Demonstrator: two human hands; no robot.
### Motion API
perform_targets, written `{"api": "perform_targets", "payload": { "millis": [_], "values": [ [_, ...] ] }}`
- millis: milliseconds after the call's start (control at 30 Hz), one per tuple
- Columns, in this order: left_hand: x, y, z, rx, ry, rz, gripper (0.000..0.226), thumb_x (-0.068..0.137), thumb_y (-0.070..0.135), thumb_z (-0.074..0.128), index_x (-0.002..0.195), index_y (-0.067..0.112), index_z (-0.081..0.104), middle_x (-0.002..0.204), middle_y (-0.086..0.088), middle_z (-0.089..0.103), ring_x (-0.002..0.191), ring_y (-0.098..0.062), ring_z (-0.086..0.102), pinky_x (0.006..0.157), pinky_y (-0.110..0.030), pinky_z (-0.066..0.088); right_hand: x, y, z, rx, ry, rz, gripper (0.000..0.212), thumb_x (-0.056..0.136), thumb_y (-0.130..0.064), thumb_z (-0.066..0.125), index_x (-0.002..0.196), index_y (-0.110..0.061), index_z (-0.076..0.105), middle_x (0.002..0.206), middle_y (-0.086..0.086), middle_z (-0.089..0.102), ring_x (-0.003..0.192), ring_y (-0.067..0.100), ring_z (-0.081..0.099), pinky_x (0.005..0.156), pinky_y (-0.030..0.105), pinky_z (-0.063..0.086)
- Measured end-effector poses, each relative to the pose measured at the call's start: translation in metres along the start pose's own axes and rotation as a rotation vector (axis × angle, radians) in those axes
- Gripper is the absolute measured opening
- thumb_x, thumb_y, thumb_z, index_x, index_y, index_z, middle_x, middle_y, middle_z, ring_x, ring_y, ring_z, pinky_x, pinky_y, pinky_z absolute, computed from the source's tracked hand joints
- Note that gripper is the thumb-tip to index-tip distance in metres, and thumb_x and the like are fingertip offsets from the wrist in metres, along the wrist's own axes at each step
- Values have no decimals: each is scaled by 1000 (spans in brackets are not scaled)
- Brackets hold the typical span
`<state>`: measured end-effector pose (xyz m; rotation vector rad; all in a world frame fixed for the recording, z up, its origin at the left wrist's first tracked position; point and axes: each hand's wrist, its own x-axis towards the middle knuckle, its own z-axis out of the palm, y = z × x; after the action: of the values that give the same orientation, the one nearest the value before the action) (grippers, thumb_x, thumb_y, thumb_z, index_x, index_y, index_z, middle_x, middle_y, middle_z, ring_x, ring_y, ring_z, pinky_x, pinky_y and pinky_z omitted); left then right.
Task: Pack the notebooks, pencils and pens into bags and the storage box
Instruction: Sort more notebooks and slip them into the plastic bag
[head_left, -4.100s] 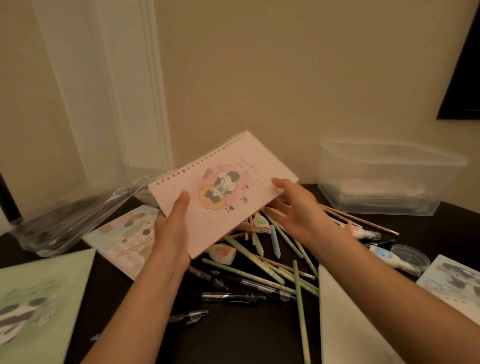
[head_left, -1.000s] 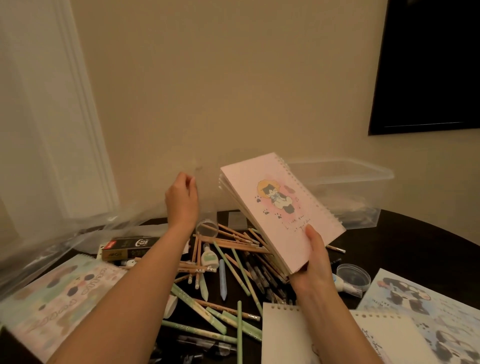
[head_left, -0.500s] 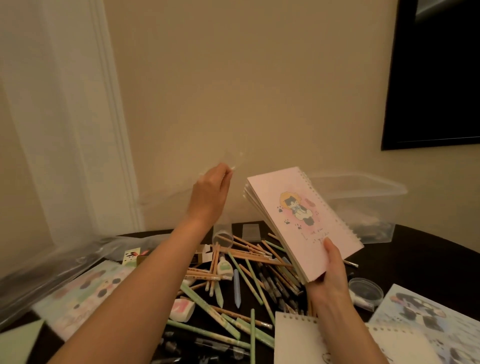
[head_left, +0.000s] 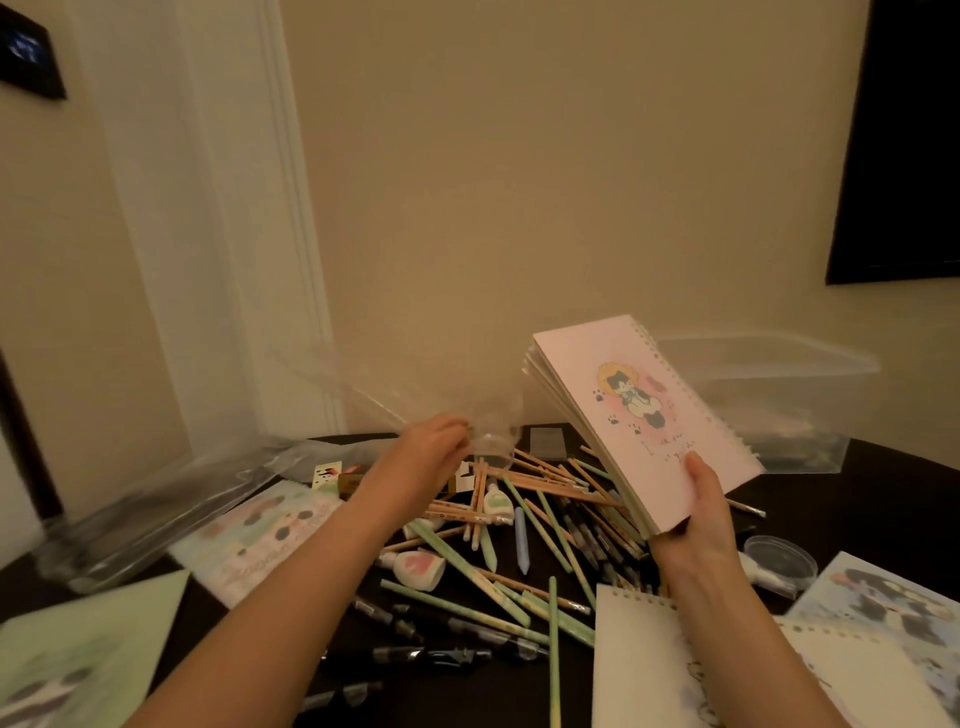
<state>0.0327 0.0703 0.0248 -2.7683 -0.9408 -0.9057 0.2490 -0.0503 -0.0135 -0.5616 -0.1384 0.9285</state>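
My right hand (head_left: 698, 512) grips the lower edge of a pink spiral notebook (head_left: 644, 415) with a cartoon cover, holding it tilted above the table. My left hand (head_left: 431, 457) pinches the edge of a clear plastic bag (head_left: 415, 395), which is lifted and blurred. Below both hands lies a pile of wooden pencils, green pens and black pens (head_left: 519, 519) on the dark table (head_left: 857, 493). A clear storage box (head_left: 769, 395) stands behind the notebook by the wall.
More notebooks lie around: a pastel one (head_left: 254, 535) at left, a green one (head_left: 78, 660) at front left, a white spiral pad (head_left: 649, 670) at front right, a blue one (head_left: 893, 608) at right. Another clear bag (head_left: 145, 514) lies at left. A small round lid (head_left: 779, 558) sits right.
My left hand has dropped from chest height toward the table, pulling the clear bag with it. The pink notebook stays held in my right hand at about the same tilt.
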Motion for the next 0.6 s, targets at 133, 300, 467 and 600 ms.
{"api": "perform_targets", "payload": {
  "millis": [133,300,467,600],
  "values": [
    [-22,-1,7,-91,-198,-34,21,94,22,54,109,14,66,131,3,56,116,-9,51,96,-20,37,-1,5,1,-19,-15,43,7,94,-23,54,101,-22,52,101,5,67,90,21,65,66,42,56],
    [-24,2,-2,-116,-478,-129,36,86,25,58,122,21,63,126,6,60,111,-5,54,96,-29,45,1,10,2,-63,-21,63,28,95,-20,53,122,-18,47,110,7,66,97,23,65,66,40,57],
    [-8,11,-5,103,-609,-79,34,93,23,44,121,24,64,120,8,63,92,-6,54,79,-23,43,5,12,1,-135,12,70,34,92,-18,58,125,-16,48,119,11,64,104,26,64,78,43,56],
    [4,9,4,-20,-557,-177,27,93,20,46,109,18,68,110,0,67,95,-16,62,87,-36,51,8,14,-2,-190,45,73,44,91,-16,60,133,-16,46,120,11,64,98,26,65,72,43,55]
  ]
}}
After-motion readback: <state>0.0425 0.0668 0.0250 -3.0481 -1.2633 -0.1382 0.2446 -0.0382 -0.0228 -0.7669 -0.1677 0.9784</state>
